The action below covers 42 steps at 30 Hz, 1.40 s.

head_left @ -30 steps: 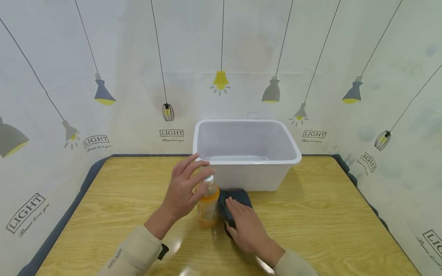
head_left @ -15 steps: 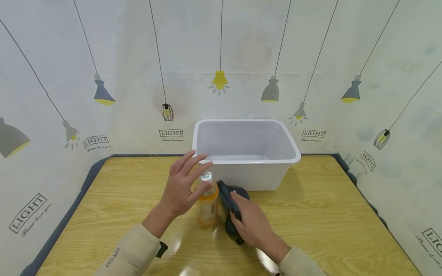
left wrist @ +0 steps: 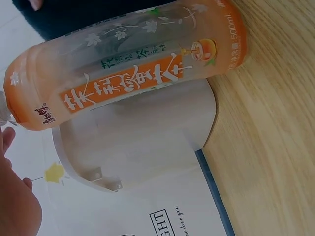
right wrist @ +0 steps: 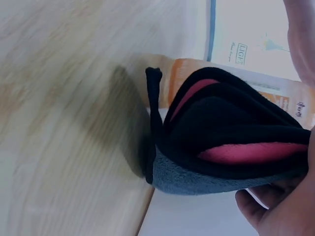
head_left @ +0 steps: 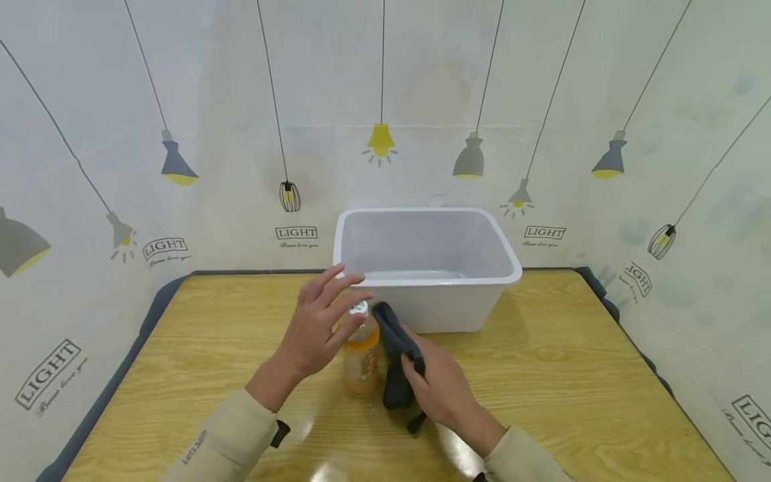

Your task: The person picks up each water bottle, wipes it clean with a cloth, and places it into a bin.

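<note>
An orange-labelled plastic drink bottle (head_left: 360,365) with a white cap stands on the table, its label large in the left wrist view. My left hand (head_left: 316,328) is at the bottle's top, fingers spread and lightly bent beside the cap, thumb near the neck. Just right of the bottle, my right hand (head_left: 442,385) holds a folded dark grey fabric piece (head_left: 394,341), thumb on the near side. In the right wrist view the fabric (right wrist: 197,177) shows black edging, a pink lining and a thin black strap; fingers (right wrist: 251,206) press its outer side.
A white plastic bin (head_left: 440,304) stands behind the bottle and fabric, close to the back wall. The wood-grain table (head_left: 572,388) runs to a dark blue edge on the sides and back. Around it hangs a wall sheet (head_left: 229,134) printed with lamps.
My right hand has turned and raised the fabric piece, from flat by the bin to tilted upright beside the bottle. My left hand has barely moved.
</note>
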Each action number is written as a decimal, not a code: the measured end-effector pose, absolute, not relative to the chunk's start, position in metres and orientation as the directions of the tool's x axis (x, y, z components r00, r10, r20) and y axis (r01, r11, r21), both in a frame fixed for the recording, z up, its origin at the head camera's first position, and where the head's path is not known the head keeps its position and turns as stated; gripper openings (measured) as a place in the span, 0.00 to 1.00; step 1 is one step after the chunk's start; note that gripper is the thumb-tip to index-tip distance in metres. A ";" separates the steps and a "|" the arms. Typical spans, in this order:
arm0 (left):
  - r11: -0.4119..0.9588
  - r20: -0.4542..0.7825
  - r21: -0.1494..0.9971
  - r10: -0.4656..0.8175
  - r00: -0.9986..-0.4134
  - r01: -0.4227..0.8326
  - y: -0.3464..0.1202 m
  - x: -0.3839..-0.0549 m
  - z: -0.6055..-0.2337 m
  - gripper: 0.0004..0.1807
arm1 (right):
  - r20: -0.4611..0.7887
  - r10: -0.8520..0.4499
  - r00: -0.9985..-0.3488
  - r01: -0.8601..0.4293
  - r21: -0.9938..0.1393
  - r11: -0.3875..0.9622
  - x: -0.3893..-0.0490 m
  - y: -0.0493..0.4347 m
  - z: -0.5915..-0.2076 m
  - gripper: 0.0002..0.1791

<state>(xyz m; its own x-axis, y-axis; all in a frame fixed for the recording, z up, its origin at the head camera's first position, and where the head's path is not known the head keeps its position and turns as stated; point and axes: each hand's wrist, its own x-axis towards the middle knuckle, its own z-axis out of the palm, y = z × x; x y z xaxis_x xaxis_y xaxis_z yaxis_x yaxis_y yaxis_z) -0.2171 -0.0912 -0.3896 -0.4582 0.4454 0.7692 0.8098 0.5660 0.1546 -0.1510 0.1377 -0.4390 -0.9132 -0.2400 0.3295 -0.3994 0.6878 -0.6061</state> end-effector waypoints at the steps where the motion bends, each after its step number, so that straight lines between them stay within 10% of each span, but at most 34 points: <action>1: 0.567 0.766 0.160 0.445 -0.464 0.808 -0.091 -0.217 -0.390 0.25 | 0.339 -0.242 -0.909 -0.408 -0.612 0.677 -0.151 0.137 -0.438 0.25; 22: 0.594 0.793 0.167 0.393 -0.465 0.787 -0.087 -0.219 -0.401 0.27 | 0.500 -0.385 -0.775 -0.623 -0.508 0.594 -0.148 0.112 -0.402 0.35; 31: 0.602 0.776 0.190 0.391 -0.494 0.775 -0.087 -0.218 -0.401 0.27 | 0.355 -0.460 -0.814 -0.528 -0.123 0.840 -0.145 0.104 -0.402 0.50; 42: 0.584 0.795 0.186 0.383 -0.471 0.790 -0.086 -0.218 -0.402 0.26 | 0.106 -0.462 -0.881 -0.473 -0.228 0.851 -0.143 0.119 -0.439 0.41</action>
